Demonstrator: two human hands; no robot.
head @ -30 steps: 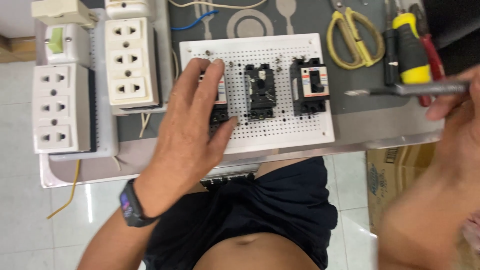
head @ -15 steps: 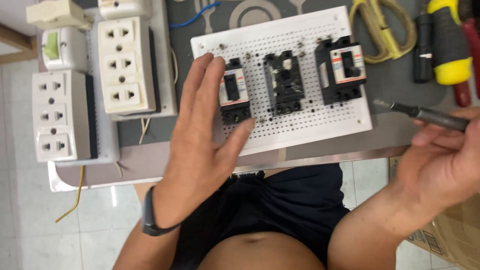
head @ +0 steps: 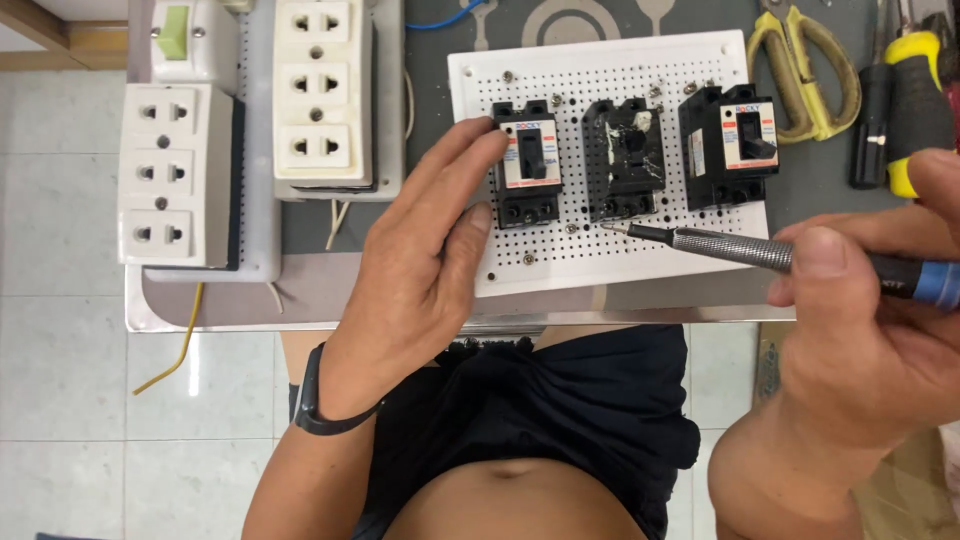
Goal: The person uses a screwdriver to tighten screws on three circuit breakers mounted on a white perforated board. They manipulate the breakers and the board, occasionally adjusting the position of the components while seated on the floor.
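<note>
At your ten o'clock sit two white socket strips [head: 175, 170] and a switch box [head: 190, 40]; at two o'clock, yellow-handled scissors [head: 805, 60] and a yellow-and-black screwdriver [head: 915, 100].

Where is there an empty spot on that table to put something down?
The grey table is bare between the socket strip and the white board. Another free strip runs below the sockets, left of the left hand. The scissors and screwdrivers crowd the right side.
</note>
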